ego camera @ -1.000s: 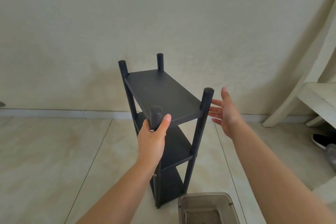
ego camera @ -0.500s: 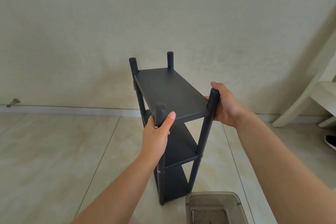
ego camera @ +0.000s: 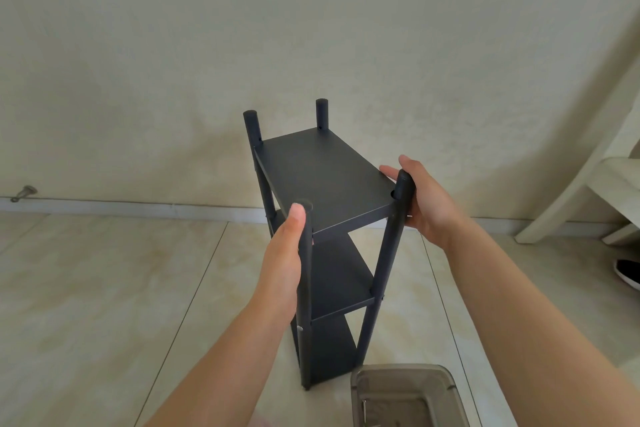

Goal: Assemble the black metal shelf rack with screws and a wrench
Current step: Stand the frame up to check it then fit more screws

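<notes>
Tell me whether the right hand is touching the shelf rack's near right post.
Touching. The head view shows the right hand wrapped around the top of the near right post of the shelf rack, fingers curling behind it with no gap visible.

Home room: tiled floor [ego camera: 104, 288], plain wall [ego camera: 311, 28], white chair [ego camera: 588, 184], shoe [ego camera: 627, 277].

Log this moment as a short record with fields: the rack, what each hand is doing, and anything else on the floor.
rack: black shelf rack, three shelves, standing upright on the tiled floor
left hand: left hand holds the near-left post just below its top
right hand: right hand holds the near-right post near its top
nearby: grey plastic bin by the rack's foot; dark shoe at right edge
wrench: none in view
</notes>
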